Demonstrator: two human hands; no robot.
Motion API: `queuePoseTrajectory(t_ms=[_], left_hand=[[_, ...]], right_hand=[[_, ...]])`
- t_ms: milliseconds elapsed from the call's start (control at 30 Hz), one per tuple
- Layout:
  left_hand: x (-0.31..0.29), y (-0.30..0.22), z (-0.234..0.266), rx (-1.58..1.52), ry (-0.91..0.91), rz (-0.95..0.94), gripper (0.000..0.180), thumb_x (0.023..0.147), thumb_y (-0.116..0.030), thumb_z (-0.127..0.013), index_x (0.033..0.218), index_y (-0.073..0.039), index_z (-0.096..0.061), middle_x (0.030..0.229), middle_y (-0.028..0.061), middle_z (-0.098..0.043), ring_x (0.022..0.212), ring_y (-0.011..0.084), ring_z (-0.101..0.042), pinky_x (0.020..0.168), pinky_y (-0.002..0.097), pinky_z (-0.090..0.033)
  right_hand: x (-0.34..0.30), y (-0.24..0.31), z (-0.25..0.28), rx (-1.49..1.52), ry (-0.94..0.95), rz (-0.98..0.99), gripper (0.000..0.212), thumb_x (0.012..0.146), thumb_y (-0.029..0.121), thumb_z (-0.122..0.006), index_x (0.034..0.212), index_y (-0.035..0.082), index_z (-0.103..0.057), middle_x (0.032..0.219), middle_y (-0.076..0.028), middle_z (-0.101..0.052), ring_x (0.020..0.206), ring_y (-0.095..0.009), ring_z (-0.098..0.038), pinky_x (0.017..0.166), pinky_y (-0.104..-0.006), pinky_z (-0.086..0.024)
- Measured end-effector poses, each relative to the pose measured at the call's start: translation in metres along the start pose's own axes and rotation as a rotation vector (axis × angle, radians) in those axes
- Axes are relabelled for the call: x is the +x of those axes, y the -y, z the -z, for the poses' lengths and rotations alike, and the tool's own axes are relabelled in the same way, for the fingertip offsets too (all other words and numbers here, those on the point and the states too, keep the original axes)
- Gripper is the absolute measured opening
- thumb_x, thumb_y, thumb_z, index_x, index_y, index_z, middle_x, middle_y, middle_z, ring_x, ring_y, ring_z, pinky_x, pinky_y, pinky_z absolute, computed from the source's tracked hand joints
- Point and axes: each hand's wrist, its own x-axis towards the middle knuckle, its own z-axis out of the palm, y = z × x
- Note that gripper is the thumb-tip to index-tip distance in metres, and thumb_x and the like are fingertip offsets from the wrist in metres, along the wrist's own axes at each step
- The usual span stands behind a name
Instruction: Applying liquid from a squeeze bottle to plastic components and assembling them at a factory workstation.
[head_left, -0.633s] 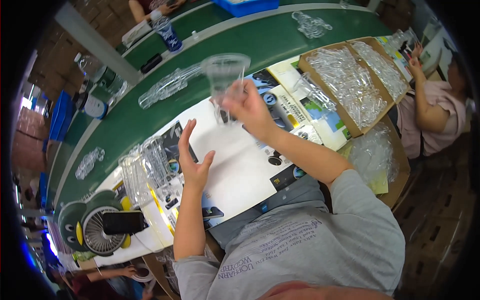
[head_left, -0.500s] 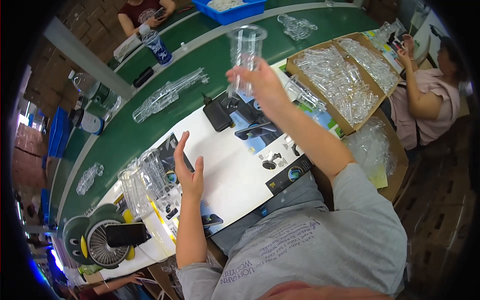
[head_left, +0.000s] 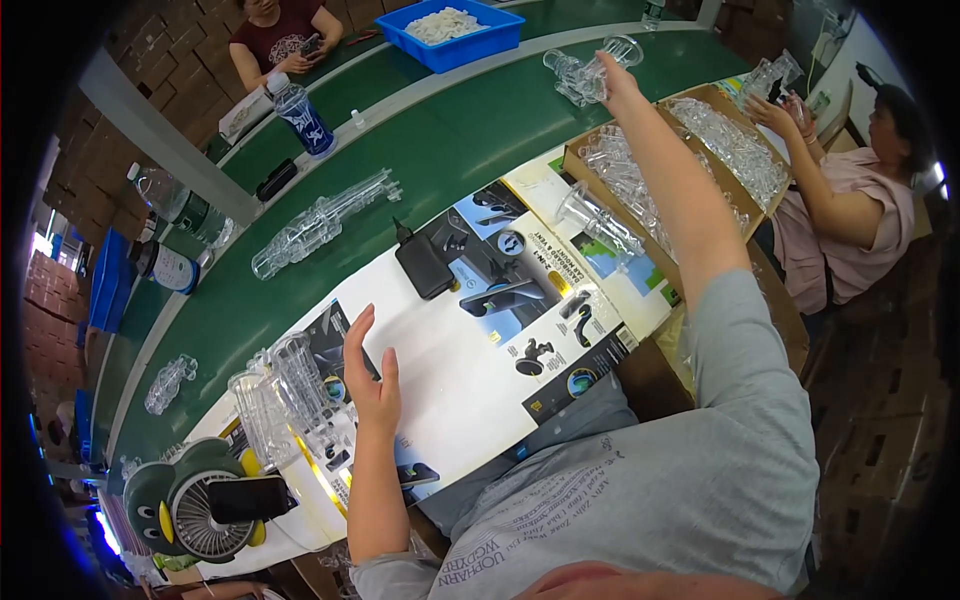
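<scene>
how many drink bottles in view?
3: a blue-labelled bottle at the belt's far edge, a clear bottle left of it, and a white one below. More may be hidden.

Right hand point(head_left: 612, 72) grip on clear piece point(head_left: 590, 75) too small to tell.

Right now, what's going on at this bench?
A person in a grey shirt stretches the right hand out to a cluster of clear plastic pieces on the green belt. The left hand is open above the printed white sheet, beside stacked clear plastic shells. Cardboard boxes of clear parts stand alongside, and another person in pink handles pieces nearby.
</scene>
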Motion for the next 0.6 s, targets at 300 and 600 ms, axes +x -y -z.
queuePoseTrajectory(t_ms=[300,600], left_hand=[[0.000,0.001,-0.003,0.028,0.049,0.016,0.036,0.087,-0.022,-0.048,0.118,-0.002,-0.046,0.125,0.0175,-0.048,0.118,0.0290,-0.045,0.101,0.0399,-0.031],[0.005,-0.002,-0.006,0.028,0.086,0.019,0.035,0.086,-0.022,-0.049,0.114,-0.001,-0.049,0.123,0.0174,-0.049,0.114,0.0295,-0.047,0.100,0.0401,-0.031]], right_hand=[[0.091,-0.046,-0.006,-0.089,-0.034,-0.018,0.051,0.073,0.031,-0.072,0.107,-0.002,-0.053,0.098,-0.013,-0.060,0.086,-0.023,-0.060,0.076,-0.0379,-0.051],[0.124,-0.074,0.011,-0.148,-0.094,0.018,0.046,0.071,0.026,-0.075,0.102,-0.004,-0.055,0.091,-0.012,-0.061,0.076,-0.022,-0.061,0.068,-0.0347,-0.052]])
